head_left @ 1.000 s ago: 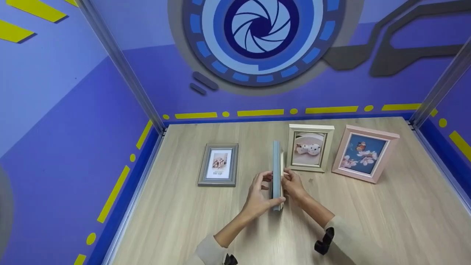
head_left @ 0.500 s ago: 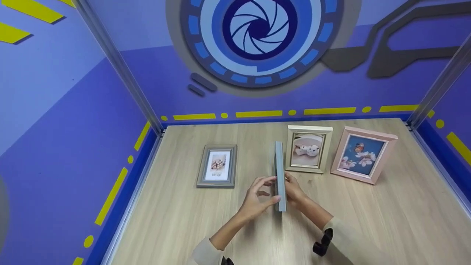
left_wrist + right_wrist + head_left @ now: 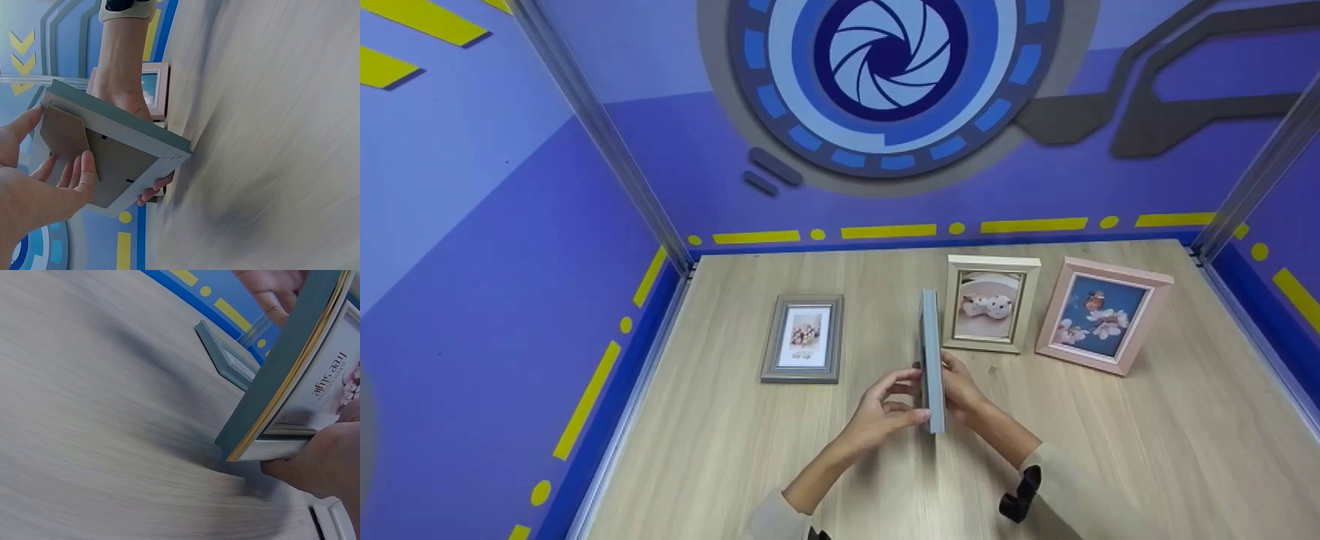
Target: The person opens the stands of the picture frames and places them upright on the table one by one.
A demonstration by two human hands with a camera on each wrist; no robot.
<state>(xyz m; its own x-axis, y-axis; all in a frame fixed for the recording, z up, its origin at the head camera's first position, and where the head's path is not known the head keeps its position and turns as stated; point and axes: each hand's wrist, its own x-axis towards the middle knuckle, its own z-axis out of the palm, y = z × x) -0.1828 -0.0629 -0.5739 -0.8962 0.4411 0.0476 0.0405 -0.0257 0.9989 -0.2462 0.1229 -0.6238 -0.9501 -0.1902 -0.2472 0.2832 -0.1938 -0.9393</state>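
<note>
A blue-grey picture frame (image 3: 932, 360) is held upright and edge-on to the head view, between both hands. My left hand (image 3: 877, 414) is at its back, thumb at the frame's edge and fingertips on the brown fold-out stand (image 3: 64, 135), seen in the left wrist view. From the other side my right hand (image 3: 961, 386) grips the frame; its fingers curl round the lower side in the left wrist view. The right wrist view shows the frame's front with a white print (image 3: 332, 382) lettered "free style", partly covered by the right hand.
On the wood-grain table (image 3: 720, 450), a grey picture frame (image 3: 772, 337) lies flat at the left. A cream frame (image 3: 992, 262) and a pink frame (image 3: 1132, 337) stand behind to the right. Blue-purple panels (image 3: 660, 187) wall the back and sides.
The held frame has turned so its cream front no longer shows in the head view, and it sits slightly to the right. The left thumb has slid lower along its edge.
</note>
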